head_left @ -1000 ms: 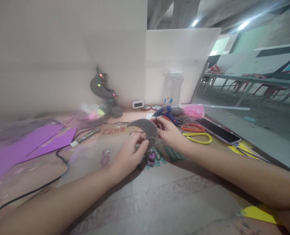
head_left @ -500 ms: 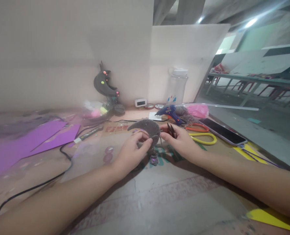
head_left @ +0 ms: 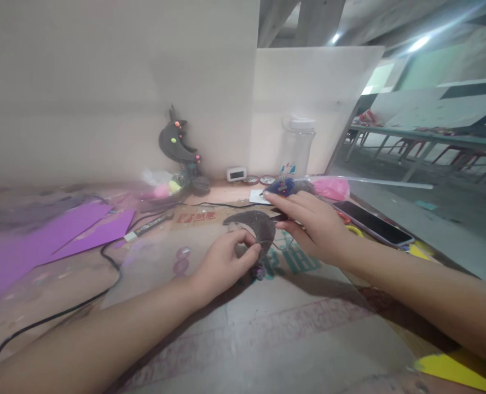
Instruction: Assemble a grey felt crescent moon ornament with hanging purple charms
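Pinched between the thumb and fingers of my left hand (head_left: 226,262) is a dark grey yarn-covered crescent moon (head_left: 257,223), its thin tip pointing left. A small grey piece with a purple spot (head_left: 259,271) hangs at its lower end. My right hand (head_left: 314,224) reaches over the table to the right of the crescent, index finger stretched out and thumb apart. Its index fingertip is close to the blue glue gun (head_left: 282,187), which the hand partly covers. Something dark shows between thumb and index finger; I cannot make out what it is. A loose strand runs beside the crescent.
A finished-looking crescent (head_left: 173,141) with coloured beads stands at the back. Around it are a small clock (head_left: 236,174), a clear bottle (head_left: 298,148), purple sheets (head_left: 74,230), a cutter knife (head_left: 148,226), a black cable (head_left: 62,312) and a phone (head_left: 374,223). Scissors lie partly under my right hand.
My right hand has left the crescent's edge and moved up and forward toward the glue gun, its fingers opening out. The crescent has shifted slightly right and down in my left hand.
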The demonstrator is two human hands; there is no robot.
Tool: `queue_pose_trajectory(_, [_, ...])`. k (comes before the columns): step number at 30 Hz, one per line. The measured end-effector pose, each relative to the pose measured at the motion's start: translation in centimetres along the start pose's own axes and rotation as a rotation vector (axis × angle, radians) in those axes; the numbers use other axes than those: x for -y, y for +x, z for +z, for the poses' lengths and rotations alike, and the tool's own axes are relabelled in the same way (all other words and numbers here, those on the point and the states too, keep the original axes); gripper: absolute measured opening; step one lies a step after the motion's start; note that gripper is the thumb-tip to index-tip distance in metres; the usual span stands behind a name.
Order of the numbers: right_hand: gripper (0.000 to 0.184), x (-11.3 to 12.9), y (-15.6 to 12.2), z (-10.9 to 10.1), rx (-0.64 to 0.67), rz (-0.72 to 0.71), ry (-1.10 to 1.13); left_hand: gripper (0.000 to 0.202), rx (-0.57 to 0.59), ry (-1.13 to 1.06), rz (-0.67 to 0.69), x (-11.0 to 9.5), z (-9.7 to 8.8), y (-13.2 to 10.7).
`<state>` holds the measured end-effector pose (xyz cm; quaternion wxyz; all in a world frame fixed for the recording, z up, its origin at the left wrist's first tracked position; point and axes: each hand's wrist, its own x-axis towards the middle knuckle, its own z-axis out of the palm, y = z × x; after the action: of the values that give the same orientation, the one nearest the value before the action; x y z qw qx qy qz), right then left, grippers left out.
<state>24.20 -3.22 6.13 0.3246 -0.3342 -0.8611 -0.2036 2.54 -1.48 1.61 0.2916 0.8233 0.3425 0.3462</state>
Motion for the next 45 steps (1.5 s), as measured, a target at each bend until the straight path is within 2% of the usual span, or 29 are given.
queue_pose_trajectory(3, [0.039, -0.5, -0.2, 0.0, 0.042, -0.103, -0.162, 0.017, 0.01, 0.002, -0.007, -0.1, -0.1, 0.0])
queue_pose_trajectory(7, [0.04, -0.5, -0.6, 0.4, 0.101, -0.11, -0.249, 0.015, 0.014, -0.001, -0.025, -0.2, -0.1, 0.0])
queue_pose_trajectory(17, [0.023, -0.3, -0.9, 1.0, 0.077, -0.028, -0.171, 0.016, 0.025, 0.07, 0.018, -0.2, -0.1, -0.2])
queue_pose_trajectory(26, [0.021, -0.7, -0.8, 1.1, 0.071, -0.059, -0.189, 0.013, 0.02, 0.143, 0.085, -0.3, -0.2, -0.1])
queue_pose_trajectory(33, [0.023, -0.9, -0.7, 1.0, 0.106, -0.074, -0.201, 0.012, 0.021, 0.162, 0.086, -0.5, -0.3, -0.2])
queue_pose_trajectory(39, [0.022, -0.9, -0.9, 1.1, 0.069, -0.096, -0.14, 0.014, 0.028, 0.146, 0.076, -0.4, -0.2, -0.2])
queue_pose_trajectory(42, [0.021, -0.7, -0.8, 0.6, 0.019, -0.015, -0.084, 0.016, 0.029, 0.103, 0.067, -0.2, -0.2, -0.1])
queue_pose_trajectory(45, [0.021, -0.7, -0.6, -0.1, -0.067, 0.192, 0.022, 0.015, 0.022, 0.072, 0.049, 0.0, -0.1, -0.1])
